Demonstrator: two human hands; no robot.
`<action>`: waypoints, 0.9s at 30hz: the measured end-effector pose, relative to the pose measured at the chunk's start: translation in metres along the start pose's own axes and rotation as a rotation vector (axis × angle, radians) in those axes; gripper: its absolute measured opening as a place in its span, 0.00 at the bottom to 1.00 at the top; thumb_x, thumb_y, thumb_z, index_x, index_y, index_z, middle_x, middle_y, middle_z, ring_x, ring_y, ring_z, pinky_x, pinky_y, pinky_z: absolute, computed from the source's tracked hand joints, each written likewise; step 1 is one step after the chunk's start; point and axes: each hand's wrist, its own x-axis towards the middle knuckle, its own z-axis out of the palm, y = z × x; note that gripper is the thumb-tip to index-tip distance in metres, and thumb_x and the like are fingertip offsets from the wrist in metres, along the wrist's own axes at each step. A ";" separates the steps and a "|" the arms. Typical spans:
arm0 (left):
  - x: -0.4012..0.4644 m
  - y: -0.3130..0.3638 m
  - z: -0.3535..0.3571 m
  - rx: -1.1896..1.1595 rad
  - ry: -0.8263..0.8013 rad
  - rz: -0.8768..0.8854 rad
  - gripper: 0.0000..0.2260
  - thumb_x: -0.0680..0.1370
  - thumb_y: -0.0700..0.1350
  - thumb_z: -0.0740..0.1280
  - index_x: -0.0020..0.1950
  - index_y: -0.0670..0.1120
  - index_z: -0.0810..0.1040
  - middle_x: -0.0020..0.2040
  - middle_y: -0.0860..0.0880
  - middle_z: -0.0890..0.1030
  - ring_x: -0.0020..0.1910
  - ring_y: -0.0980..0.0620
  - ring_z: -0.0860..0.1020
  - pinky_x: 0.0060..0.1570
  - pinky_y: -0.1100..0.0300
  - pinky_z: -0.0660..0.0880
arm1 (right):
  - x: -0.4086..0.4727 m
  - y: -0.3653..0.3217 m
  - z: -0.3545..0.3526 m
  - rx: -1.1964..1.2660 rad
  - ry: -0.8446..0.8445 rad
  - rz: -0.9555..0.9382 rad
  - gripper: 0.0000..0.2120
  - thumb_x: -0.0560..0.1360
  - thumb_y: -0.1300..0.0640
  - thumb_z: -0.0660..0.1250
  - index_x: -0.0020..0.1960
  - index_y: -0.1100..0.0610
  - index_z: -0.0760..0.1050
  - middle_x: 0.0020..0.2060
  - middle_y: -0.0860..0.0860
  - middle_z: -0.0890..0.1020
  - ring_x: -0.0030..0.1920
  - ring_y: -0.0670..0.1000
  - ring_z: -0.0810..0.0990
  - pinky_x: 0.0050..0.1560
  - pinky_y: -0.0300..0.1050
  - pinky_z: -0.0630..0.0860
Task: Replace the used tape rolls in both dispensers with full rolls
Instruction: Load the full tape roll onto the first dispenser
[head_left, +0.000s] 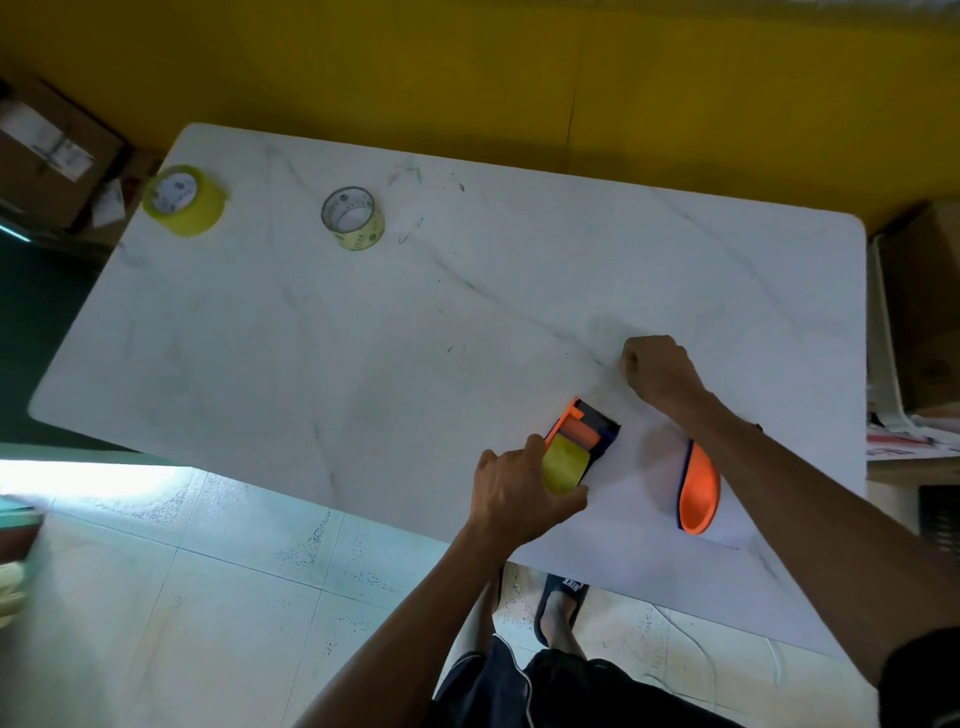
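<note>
An orange and dark blue tape dispenser (584, 434) lies on the white marble table (363, 338) near its front edge, with a yellow tape roll (563, 470) seated in it. My left hand (511, 488) grips that roll and the dispenser's rear. My right hand (660, 371) is closed into a fist just beyond the dispenser's front end; I cannot make out anything between its fingers. A second orange and blue dispenser part (698, 491) lies on its side under my right forearm. A full yellow roll (184, 200) and a thin, nearly used roll (353, 218) sit far left.
Cardboard boxes (47, 150) stand on the floor past the table's left corner, and more boxes (919, 312) and papers are at the right. A yellow wall (467, 67) runs behind the table. My sandalled foot (561, 605) is below the front edge.
</note>
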 end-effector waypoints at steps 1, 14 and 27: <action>0.000 0.001 -0.001 -0.053 -0.020 -0.023 0.23 0.68 0.64 0.65 0.52 0.48 0.71 0.37 0.49 0.83 0.38 0.46 0.80 0.47 0.52 0.76 | 0.000 0.001 0.000 0.038 0.007 -0.006 0.09 0.74 0.68 0.58 0.41 0.64 0.77 0.43 0.60 0.81 0.45 0.62 0.80 0.39 0.44 0.71; -0.011 -0.016 -0.002 -0.308 -0.030 -0.086 0.21 0.65 0.58 0.74 0.51 0.51 0.72 0.35 0.54 0.78 0.33 0.58 0.77 0.36 0.55 0.78 | -0.003 0.005 0.008 0.056 0.041 -0.012 0.09 0.73 0.68 0.58 0.39 0.61 0.75 0.42 0.59 0.81 0.44 0.60 0.80 0.40 0.45 0.71; -0.016 0.006 -0.037 -0.614 0.232 -0.091 0.16 0.69 0.57 0.75 0.46 0.51 0.74 0.38 0.49 0.81 0.36 0.50 0.80 0.31 0.53 0.76 | -0.044 -0.017 0.015 1.229 -0.296 0.150 0.13 0.76 0.72 0.60 0.44 0.56 0.75 0.31 0.50 0.81 0.34 0.52 0.75 0.35 0.42 0.74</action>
